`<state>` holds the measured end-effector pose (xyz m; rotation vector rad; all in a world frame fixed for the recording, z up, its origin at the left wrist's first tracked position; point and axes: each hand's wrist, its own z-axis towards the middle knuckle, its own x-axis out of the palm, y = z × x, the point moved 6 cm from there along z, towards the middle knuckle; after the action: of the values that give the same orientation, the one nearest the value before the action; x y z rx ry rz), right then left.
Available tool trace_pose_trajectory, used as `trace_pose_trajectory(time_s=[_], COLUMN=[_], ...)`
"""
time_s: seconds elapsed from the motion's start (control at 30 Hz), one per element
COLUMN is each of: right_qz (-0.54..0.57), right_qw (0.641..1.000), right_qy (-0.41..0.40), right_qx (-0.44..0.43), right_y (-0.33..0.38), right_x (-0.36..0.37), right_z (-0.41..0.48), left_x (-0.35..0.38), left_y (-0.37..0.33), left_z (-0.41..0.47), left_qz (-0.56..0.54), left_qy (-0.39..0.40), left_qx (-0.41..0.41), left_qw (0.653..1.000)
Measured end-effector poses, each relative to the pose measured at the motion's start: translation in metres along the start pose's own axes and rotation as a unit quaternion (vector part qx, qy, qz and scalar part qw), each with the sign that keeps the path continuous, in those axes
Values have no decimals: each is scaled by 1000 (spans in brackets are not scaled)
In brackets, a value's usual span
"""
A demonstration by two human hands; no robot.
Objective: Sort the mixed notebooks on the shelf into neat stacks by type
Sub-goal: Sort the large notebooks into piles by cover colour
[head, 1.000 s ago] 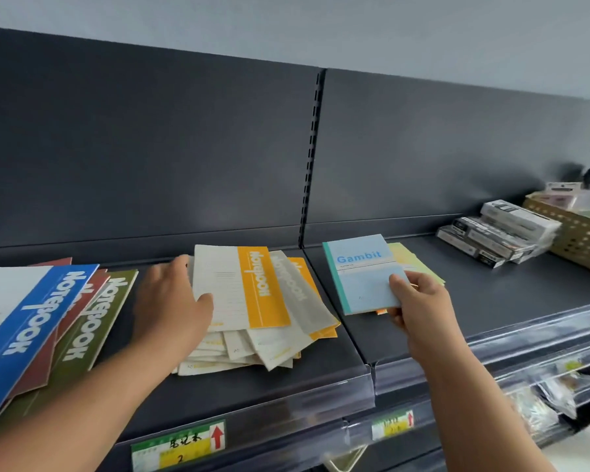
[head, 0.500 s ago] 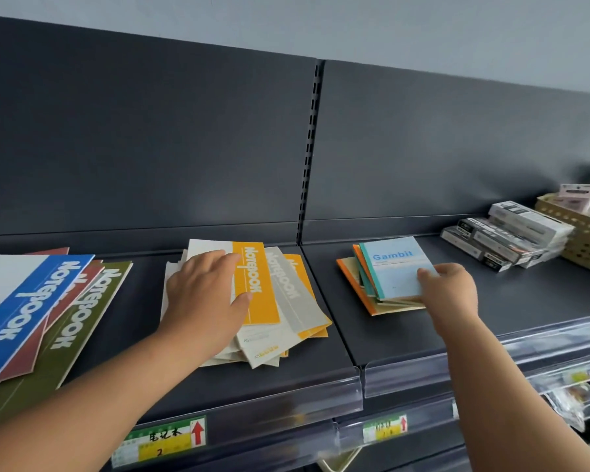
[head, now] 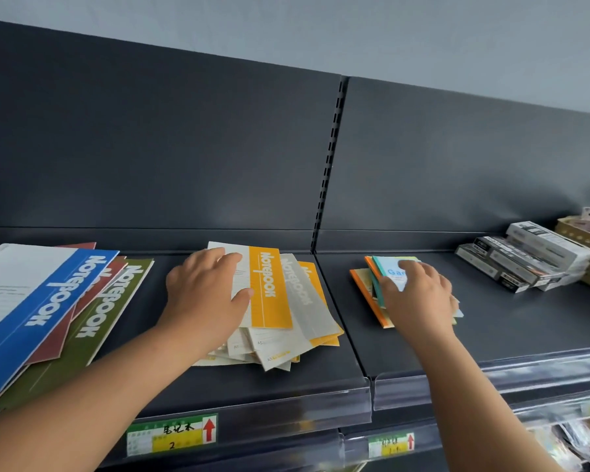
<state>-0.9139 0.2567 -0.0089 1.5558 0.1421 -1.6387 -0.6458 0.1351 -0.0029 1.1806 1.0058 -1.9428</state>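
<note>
Three groups of notebooks lie on the dark shelf [head: 511,321]. At the left is a fan of large notebooks [head: 48,301] with blue, red-brown and olive covers. In the middle sits a loose pile of A5 notebooks [head: 269,287] with yellow and grey bands; my left hand [head: 205,294] rests flat on its left side. On the right is a small stack of little notebooks [head: 365,291], orange at the bottom, with a light blue Gambit notebook [head: 389,269] on top. My right hand [head: 419,294] lies on that Gambit notebook and hides most of it.
Several dark and white boxes [head: 525,264] are stacked at the back right beside a woven basket [head: 586,247]. A clear price rail with a green-yellow label [head: 171,434] runs along the shelf's front edge. A slotted upright [head: 331,165] divides the back panel.
My right hand carried the Gambit notebook onto the small stack, laid it down, and now rests on top. My left hand moved from the pile's left edge onto the top A5 notebook.
</note>
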Motion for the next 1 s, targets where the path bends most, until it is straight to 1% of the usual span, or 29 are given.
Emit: trace_pose_trajectory(time_s=[0.1,0.2,0.43,0.6,0.73,0.8,1.0], right_qz=[19,16,22,35,30,30,19], right_qw=[996,988,955,928,912,904,885], right_qy=[-2,18,108,144,161,165,177], right_qx=[-83,-155,-274,-340,-377,-393,-430], right_y=[42,80,163,217,259,281,354], right_x=[7,19,60,79,84,85,96], right_z=[-11,-23,-61,-108,-150,-175,-267], left_x=[-9,-23,-57,-83,-110,-125,-173], left_y=[13,33,105,159,201,223,305], left_z=[-3,-10,-44,-82,-115,-135,-203], left_qz=[24,50,111,130,126,127,142], left_qy=[-4,-19,-39,-46,-74,-85,-84], left_qx=[-14,-34,-125,-188,-221,-235,-252], left_qw=[1000,998,985,972,964,960,953])
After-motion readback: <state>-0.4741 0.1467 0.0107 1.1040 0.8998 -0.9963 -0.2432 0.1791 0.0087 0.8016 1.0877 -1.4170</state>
